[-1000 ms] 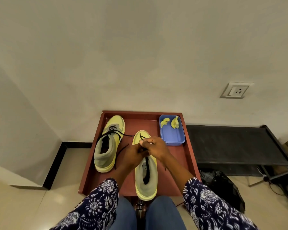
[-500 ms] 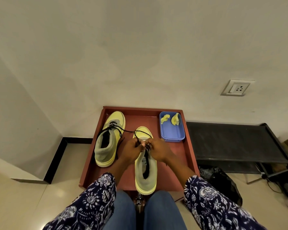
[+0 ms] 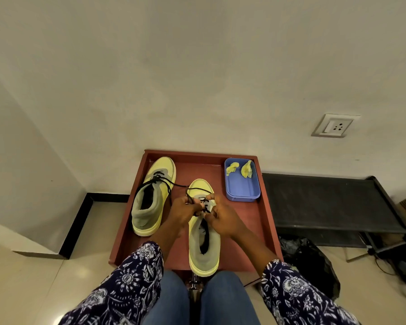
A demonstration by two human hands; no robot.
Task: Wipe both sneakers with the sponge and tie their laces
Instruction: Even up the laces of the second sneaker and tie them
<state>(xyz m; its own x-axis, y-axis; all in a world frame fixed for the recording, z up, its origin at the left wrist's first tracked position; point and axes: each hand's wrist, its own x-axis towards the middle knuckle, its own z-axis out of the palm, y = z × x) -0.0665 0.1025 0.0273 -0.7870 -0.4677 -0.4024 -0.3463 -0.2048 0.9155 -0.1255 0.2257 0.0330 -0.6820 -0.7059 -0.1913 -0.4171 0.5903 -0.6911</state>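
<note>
We see both hands meeting over the tongue of the near sneaker (image 3: 204,242), which lies on the red-brown surface (image 3: 264,221) with its toe pointing away from us and its heel at the near edge, between the knees in blue jeans (image 3: 171,301). The left hand (image 3: 182,211) has its fingers curled around the black lace (image 3: 198,190), and a loop of that lace arcs up just beyond the knuckles, over the yellow toe. The right hand (image 3: 220,216) is right beside it, the two touching at the fingertips, and its thumb and fingers pinch the lace ends over the eyelets; exactly how the strands cross under the fingers we cannot tell. To the left of the left hand, and a little farther from us, stands the second sneaker (image 3: 154,195), upright, its own black laces (image 3: 158,181) gathered at the top of the tongue, with one strand trailing rightward toward the hands. Beyond the right hand, in the far right corner of the surface, sits a blue tray (image 3: 242,190) holding two small yellow sponge pieces (image 3: 246,170) at its far end, well apart from both hands. Both forearms come from dark floral sleeves (image 3: 136,282). To the right of the right hand, off the surface, a low black bench (image 3: 326,202) stands against the wall, with a socket plate (image 3: 334,125) above it.
</note>
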